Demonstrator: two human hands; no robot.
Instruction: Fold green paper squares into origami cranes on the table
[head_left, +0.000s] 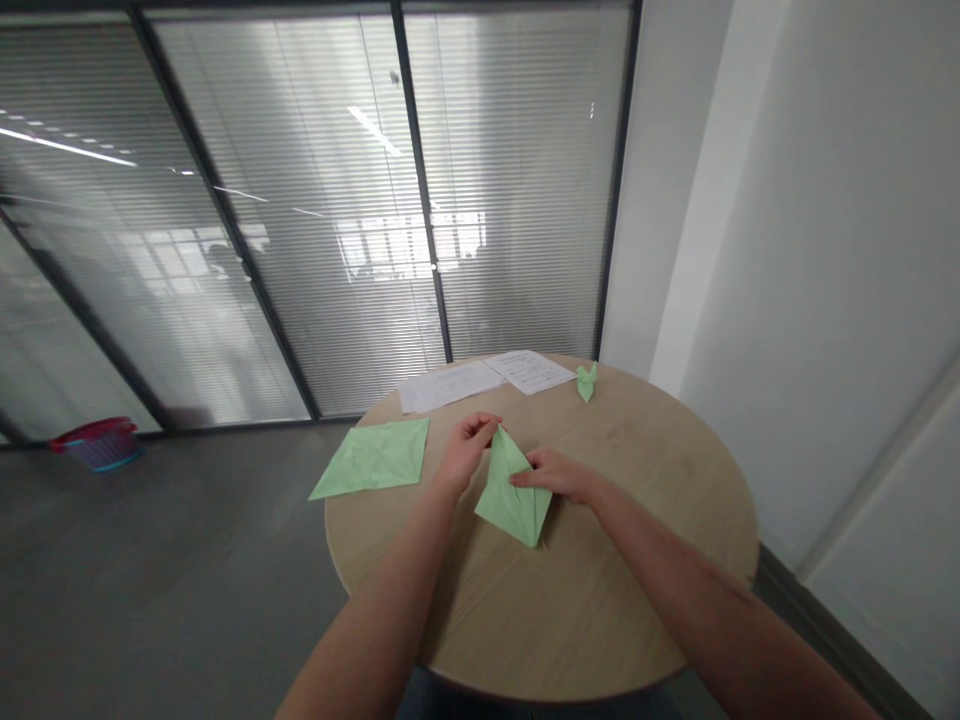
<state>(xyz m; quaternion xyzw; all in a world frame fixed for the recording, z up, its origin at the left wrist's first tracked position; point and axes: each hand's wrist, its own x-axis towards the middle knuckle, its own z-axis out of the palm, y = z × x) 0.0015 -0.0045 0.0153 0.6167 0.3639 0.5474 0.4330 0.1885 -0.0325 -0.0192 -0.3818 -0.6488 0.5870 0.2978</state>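
Observation:
A folded sheet of light green paper [508,505] is held between my hands over the round wooden table [622,590]. It has a kite-like shape with a crease running down its length. My left hand [474,440] pinches its far pointed tip between thumb and fingers. From the right side, my right hand [556,474] grips the paper, thumb on top and fingers behind it, partly hidden. Left of my left hand lies a creased green sheet [382,457], one corner past the table's edge. A small folded green paper figure [586,382] sits at the back right.
Two white sheets, one plain-looking [450,386] and one with printed lines [531,371], lie along the table's far edge. Glass panels with blinds [352,200] stand behind, a white wall [840,300] to the right. A red and blue basket [97,445] is on the floor at left.

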